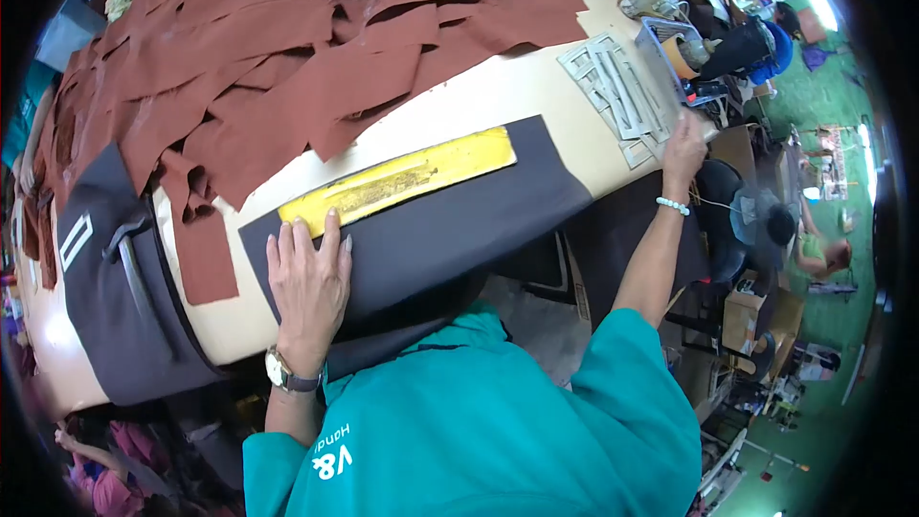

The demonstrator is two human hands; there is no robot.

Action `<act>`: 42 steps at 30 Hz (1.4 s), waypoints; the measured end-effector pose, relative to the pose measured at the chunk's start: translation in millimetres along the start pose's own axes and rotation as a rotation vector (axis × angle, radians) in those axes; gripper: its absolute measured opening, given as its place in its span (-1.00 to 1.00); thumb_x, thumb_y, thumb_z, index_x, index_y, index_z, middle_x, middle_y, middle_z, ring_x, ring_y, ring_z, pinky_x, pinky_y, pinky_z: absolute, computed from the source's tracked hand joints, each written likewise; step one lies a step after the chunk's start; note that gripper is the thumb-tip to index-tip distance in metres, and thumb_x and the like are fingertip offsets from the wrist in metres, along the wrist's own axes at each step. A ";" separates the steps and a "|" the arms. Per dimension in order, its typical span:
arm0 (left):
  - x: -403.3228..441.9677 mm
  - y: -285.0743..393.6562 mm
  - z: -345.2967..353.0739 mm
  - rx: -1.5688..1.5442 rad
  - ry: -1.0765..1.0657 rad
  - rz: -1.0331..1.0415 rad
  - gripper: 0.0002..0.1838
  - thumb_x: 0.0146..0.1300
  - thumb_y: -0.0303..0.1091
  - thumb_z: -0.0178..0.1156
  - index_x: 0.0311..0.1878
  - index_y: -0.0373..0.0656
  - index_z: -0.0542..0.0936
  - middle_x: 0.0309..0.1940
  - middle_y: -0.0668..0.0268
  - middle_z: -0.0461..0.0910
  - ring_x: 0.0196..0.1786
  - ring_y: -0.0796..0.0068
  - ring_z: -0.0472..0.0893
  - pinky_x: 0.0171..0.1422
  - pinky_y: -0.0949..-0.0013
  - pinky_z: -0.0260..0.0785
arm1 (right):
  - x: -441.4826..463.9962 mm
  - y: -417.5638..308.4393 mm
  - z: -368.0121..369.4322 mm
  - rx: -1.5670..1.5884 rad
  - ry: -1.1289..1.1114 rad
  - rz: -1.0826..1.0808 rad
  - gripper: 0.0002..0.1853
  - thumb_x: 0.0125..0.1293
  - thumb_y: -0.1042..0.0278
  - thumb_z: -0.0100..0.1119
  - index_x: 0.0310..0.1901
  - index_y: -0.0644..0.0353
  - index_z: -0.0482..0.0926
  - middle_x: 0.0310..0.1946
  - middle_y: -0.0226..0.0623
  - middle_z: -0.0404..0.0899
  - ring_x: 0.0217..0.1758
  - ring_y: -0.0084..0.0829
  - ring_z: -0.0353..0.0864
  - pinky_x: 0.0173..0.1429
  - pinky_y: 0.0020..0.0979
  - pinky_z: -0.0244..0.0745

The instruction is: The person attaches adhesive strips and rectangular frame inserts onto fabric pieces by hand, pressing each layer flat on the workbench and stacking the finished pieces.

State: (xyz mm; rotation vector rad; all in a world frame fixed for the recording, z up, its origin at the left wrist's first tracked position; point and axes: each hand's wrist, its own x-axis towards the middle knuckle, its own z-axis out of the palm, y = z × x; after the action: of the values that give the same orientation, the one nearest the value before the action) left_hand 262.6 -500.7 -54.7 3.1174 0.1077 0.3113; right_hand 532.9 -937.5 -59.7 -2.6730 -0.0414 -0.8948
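A long yellow template [402, 180] with a slot and brown stains lies on a dark grey sheet [459, 225] that hangs over the table's near edge. My left hand [309, 278] rests flat, fingers spread, with its fingertips at the template's left end. At the table's right edge is my right hand [683, 148], beside a pile of pale flat frames [617, 96] and just below a plastic basket [665, 53]. Its fingers are small and blurred, so what they hold, if anything, cannot be made out.
Reddish-brown pieces [278, 48] cover the far side of the table [517, 86]. A hammer [134, 263] lies on another dark sheet [105, 325] at left, near a white rectangular frame [75, 240]. Other people work at the far left, lower left and right.
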 end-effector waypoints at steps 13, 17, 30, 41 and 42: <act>24.5 -41.4 2.5 -0.601 -0.037 -0.009 -0.84 0.21 -0.44 0.10 -0.18 -0.27 0.55 -0.34 0.15 0.47 -0.20 0.14 0.50 -0.07 0.18 0.35 | -103.6 -224.4 -57.2 1.350 -0.628 0.257 -0.60 0.23 0.60 0.13 0.13 0.32 0.40 -0.22 -0.33 0.59 -0.22 -0.62 0.56 -0.10 -0.63 0.45; 18.4 -48.8 6.4 -0.791 -0.023 -0.065 -0.66 0.18 -0.48 0.09 0.05 -0.25 0.43 -0.28 0.13 0.49 -0.14 0.12 0.50 -0.02 0.18 0.35 | -130.0 -215.5 -29.5 1.303 -0.883 0.373 -0.77 0.25 0.47 0.20 -0.06 0.30 0.51 -0.29 -0.34 0.63 -0.29 -0.65 0.60 -0.30 -0.68 0.46; 11.3 -42.0 5.3 -0.748 -0.026 -0.041 -0.28 -0.02 -0.39 0.32 0.25 -0.27 0.28 -0.18 0.10 0.44 -0.05 0.15 0.44 0.07 0.20 0.33 | -142.2 -239.5 -19.8 0.946 -0.874 0.401 -0.64 0.23 0.45 0.22 0.04 0.33 0.43 -0.40 -0.31 0.67 -0.39 -0.72 0.58 -0.50 -0.72 0.32; 9.3 -40.9 8.1 -0.712 -0.008 -0.052 -0.25 -0.02 -0.42 0.35 0.29 -0.19 0.28 -0.14 0.11 0.46 -0.03 0.18 0.46 0.11 0.21 0.31 | -141.4 -247.3 -17.6 0.884 -0.848 0.403 -0.61 0.20 0.50 0.21 0.06 0.37 0.41 -0.44 -0.30 0.66 -0.51 -0.75 0.45 -0.52 -0.71 0.25; 9.6 -40.5 7.9 -0.704 -0.003 -0.041 -0.25 -0.02 -0.42 0.35 0.29 -0.19 0.28 -0.14 0.11 0.46 -0.03 0.17 0.45 0.11 0.21 0.31 | -141.6 -246.3 -17.6 0.892 -0.847 0.409 -0.60 0.20 0.51 0.21 0.06 0.38 0.41 -0.46 -0.32 0.65 -0.52 -0.75 0.44 -0.51 -0.70 0.25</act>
State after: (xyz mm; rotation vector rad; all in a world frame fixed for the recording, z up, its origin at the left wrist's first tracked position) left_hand 270.8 -459.6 -61.1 2.4157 0.0464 0.2686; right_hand 377.5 -699.1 -58.4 -1.8909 -0.0623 0.3666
